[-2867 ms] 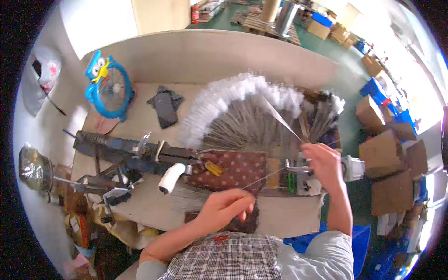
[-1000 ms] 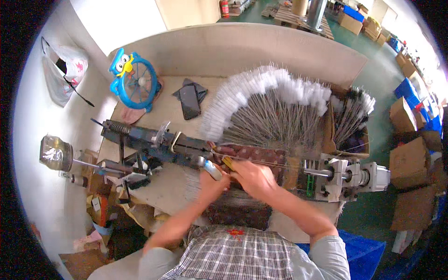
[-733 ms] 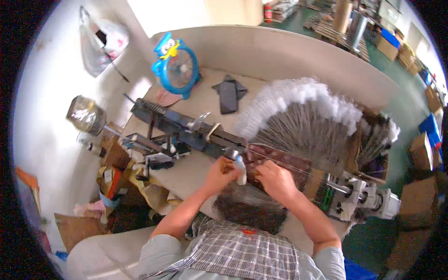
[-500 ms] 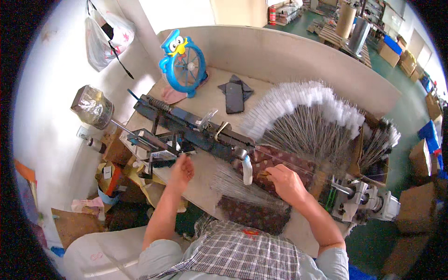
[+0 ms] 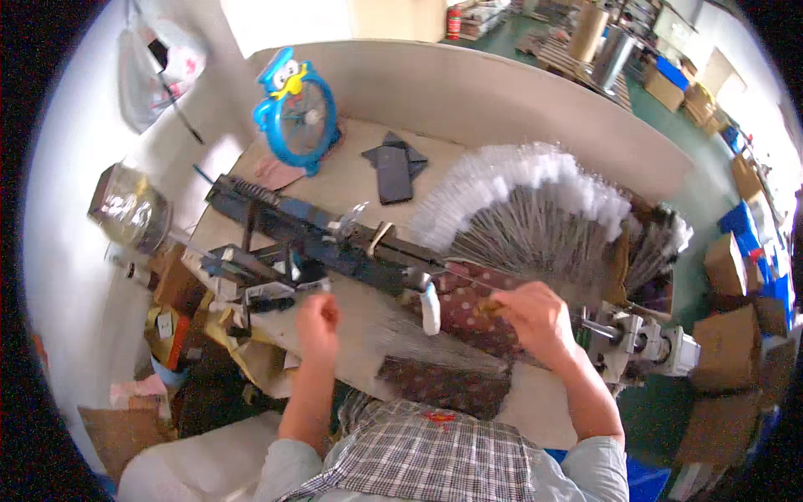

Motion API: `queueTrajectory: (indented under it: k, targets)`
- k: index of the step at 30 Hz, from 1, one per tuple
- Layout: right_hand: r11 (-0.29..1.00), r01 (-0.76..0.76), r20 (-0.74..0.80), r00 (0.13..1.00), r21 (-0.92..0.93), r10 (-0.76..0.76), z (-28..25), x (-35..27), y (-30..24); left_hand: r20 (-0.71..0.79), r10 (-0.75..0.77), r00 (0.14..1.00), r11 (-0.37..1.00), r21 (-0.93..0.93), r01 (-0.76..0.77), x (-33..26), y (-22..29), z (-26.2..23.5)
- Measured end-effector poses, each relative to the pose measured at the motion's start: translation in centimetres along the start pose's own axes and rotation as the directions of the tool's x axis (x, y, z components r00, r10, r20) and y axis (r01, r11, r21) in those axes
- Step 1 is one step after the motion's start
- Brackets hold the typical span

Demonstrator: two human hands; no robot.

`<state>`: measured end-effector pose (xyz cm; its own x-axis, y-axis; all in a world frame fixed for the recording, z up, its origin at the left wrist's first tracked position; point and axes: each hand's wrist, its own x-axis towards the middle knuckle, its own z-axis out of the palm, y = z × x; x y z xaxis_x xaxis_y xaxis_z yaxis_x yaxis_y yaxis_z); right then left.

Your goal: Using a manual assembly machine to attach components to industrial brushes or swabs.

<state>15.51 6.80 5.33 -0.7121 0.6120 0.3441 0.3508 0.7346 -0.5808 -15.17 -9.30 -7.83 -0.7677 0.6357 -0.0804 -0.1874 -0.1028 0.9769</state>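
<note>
My left hand (image 5: 318, 324) is curled closed in front of the long black bench machine (image 5: 335, 243), close to its lever frame. Its fingers are blurred, and whatever may be inside them is hidden. To the right, my right hand (image 5: 542, 325) pinches a small brass-coloured piece (image 5: 489, 308) over a dotted brown cloth (image 5: 452, 305). A thin wire seems to run from the machine's right end toward that hand. Between my hands, a white-wrapped handle (image 5: 431, 309) hangs from the machine. Thin wires (image 5: 427, 335) lie on the table nearer me, partly over another dark dotted cloth (image 5: 443, 386).
A large fan of white-tipped wire brushes (image 5: 535, 209) spreads behind my right hand. A metal chuck unit (image 5: 640, 343) stands at the right table edge. At the back are a phone (image 5: 394, 176) and a blue duck-shaped fan (image 5: 297, 113). Cardboard boxes (image 5: 723, 351) stack on the right.
The whole view has shifted, so the bench appears further left. My right hand has moved right, away from the machine's end, with the brass-coloured piece. My left hand has come slightly toward me.
</note>
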Motion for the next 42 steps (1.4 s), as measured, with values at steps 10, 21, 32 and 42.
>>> queueTrajectory:
  k: [10,21,32,42]
  targets:
    - [0.956,-0.238,-0.046,0.967,0.172,0.249,-1.7,-0.9,2.6,0.495,-0.267,0.827,0.939,-0.058,0.339,-8.0,2.6,19.5]
    - [0.998,-0.007,-0.05,0.999,0.055,0.01,-2.4,-0.7,2.7,0.332,-0.279,0.901,0.93,-0.14,0.339,-7.0,2.1,19.0]
    - [0.994,-0.075,0.013,0.997,-0.075,0.076,2.1,4.3,1.0,0.34,-0.421,0.841,0.812,-0.271,0.517,-6.5,3.5,18.0]
    - [0.979,-0.199,-0.008,0.98,0.044,0.2,2.2,4.2,0.0,0.437,-0.438,0.786,0.799,-0.212,0.563,-6.1,4.5,18.0]
